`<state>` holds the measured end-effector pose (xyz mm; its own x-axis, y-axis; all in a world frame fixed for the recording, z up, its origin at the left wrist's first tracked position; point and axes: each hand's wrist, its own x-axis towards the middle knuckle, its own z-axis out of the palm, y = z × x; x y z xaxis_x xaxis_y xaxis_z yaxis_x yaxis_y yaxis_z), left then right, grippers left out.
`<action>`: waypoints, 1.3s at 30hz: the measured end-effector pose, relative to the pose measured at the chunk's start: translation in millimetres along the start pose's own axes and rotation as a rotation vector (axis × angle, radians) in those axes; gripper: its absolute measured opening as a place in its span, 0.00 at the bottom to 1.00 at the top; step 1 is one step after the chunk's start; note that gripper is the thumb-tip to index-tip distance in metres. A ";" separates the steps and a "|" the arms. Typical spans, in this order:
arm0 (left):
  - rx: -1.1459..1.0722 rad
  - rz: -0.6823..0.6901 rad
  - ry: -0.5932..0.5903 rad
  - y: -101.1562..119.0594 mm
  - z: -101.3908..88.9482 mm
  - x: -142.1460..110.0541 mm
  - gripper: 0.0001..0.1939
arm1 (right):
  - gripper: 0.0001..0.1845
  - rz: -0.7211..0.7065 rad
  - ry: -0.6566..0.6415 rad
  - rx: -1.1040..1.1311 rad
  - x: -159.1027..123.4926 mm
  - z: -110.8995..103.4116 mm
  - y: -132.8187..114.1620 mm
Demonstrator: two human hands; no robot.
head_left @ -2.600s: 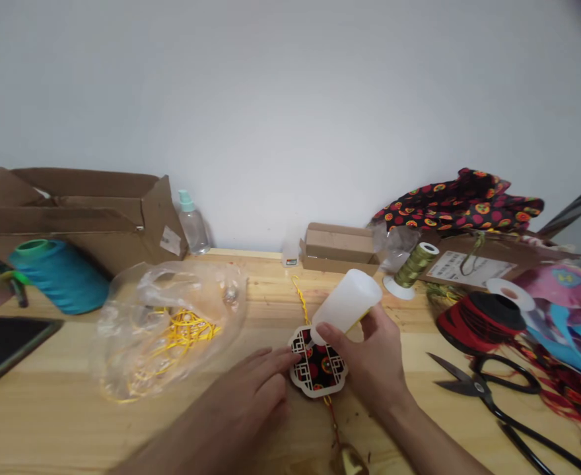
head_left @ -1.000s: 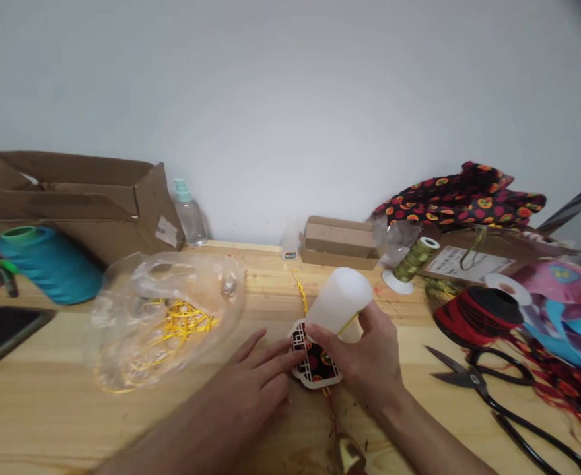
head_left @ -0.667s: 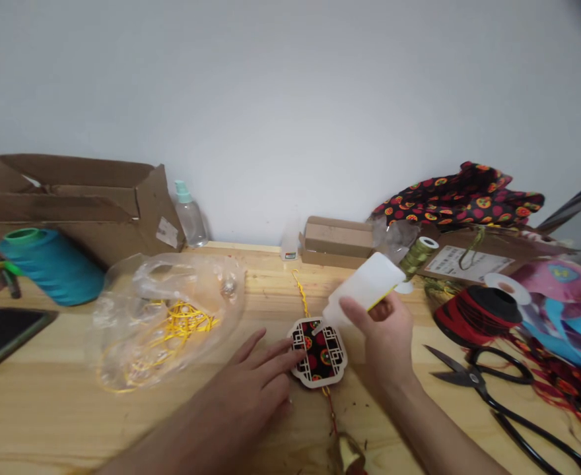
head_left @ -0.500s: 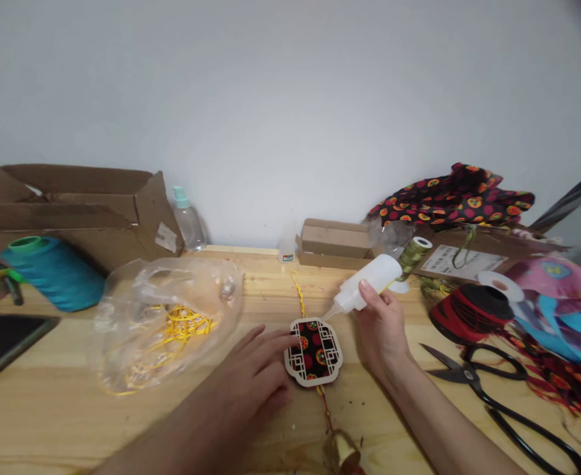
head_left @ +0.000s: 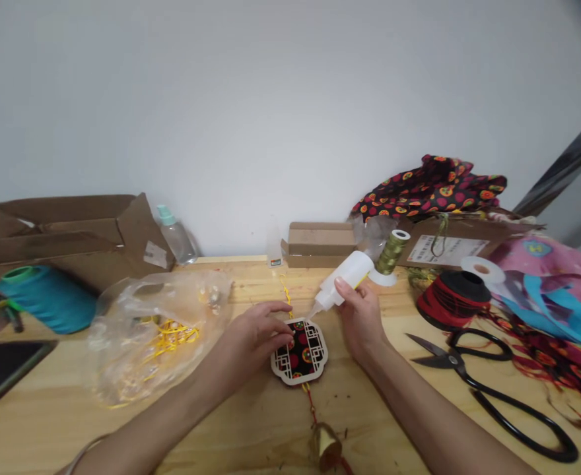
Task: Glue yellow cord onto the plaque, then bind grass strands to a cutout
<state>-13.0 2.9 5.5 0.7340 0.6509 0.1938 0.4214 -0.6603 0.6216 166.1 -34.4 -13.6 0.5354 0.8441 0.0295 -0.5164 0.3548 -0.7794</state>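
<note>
Grasping a white plastic squeeze bottle (head_left: 347,280) firmly in the right hand (head_left: 362,320), nozzle tilted down to aim just above the lattice-framed wooden plaque (head_left: 307,356) | left hand (head_left: 253,340) open, fingers pressing the plaque's edge to steady it | yellow cord (head_left: 285,293) leaves its top, brass bell (head_left: 326,447) lies below, on the wooden workbench (head_left: 251,439)

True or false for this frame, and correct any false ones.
1. The right hand holds a white squeeze bottle, nozzle angled down toward the lattice ornament. True.
2. The left hand grips the scissors. False: its fingers rest on the ornament; the scissors lie off to the right.
3. Yellow cord lies inside a clear plastic bag. True.
4. The bell sits beyond the ornament, away from the person. False: the bell lies on the near side of it.
</note>
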 end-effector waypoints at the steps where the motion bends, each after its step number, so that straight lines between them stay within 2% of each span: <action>1: -0.004 -0.007 -0.002 -0.7 -0.4 0.9 0.09 | 0.13 0.002 -0.005 -0.007 0.4 -0.1 -0.2; 17: 0.125 0.107 0.007 -8.5 3.8 3.7 0.09 | 0.13 -0.007 -0.020 -0.053 1.0 -1.1 0.1; 21: 0.096 0.119 -0.008 -8.3 3.5 3.2 0.11 | 0.13 -0.007 -0.020 -0.057 1.0 -1.0 -0.7; 29: -0.031 0.007 -0.058 -8.4 -2.3 -1.9 0.15 | 0.14 -0.003 -0.005 -0.054 1.0 0.8 -1.7; 35: 0.212 0.156 -0.107 -6.0 -5.1 -8.3 0.18 | 0.13 -0.006 -0.009 -0.061 1.1 0.3 -1.2; 39: 0.324 0.183 -0.150 -3.7 -4.3 -9.6 0.17 | 0.13 -0.001 -0.013 -0.058 0.5 0.7 -2.3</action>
<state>-23.9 0.7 4.6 0.8720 0.4654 0.1517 0.4049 -0.8599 0.3109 167.1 -34.5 -11.4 0.5268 0.8491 0.0387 -0.4758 0.3323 -0.8143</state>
